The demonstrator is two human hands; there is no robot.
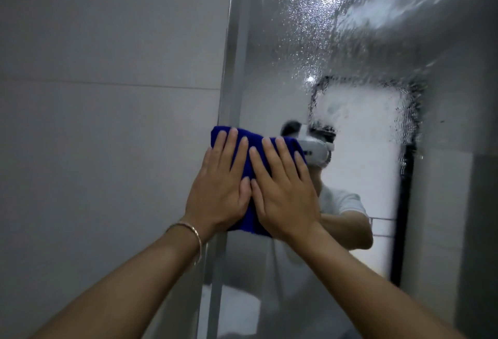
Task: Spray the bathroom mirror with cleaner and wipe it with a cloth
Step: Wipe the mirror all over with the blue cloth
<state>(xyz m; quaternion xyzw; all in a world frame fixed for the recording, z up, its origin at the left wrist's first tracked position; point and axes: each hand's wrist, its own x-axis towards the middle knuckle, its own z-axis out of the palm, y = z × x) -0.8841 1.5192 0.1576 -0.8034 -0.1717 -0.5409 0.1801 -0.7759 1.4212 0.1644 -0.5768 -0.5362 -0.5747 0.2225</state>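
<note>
While both palms lie flat on the cloth (pixel 249 220), I log the wipe as under way, and by my judgement near its start: beads of cleaner (pixel 310 28) cover the upper mirror (pixel 283 50).

Left hand (pixel 221 190) and right hand (pixel 283 198) lie side by side, thumbs touching, fingers straight and spread. Neither curls round anything; they only press the blue cloth against the glass.

Cloth position: folded pad at the mirror's left edge, its left corner appearing to reach past the edge strip (pixel 229 82) toward the wall tile (pixel 107 96). Bracelet (pixel 198 239) on left wrist, off the glass. Spray bottle not in view.

Notes for doing this step well (my judgement):
- Even pressure across both palms, so the pad does not bunch.
- Overlapping passes, starting high where the beads are thickest and working down to catch runs.
- Follow the edge strip closely; liquid may collect there.

Risk: with no grip on it, the cloth may slide under flat hands on wet glass.
</note>
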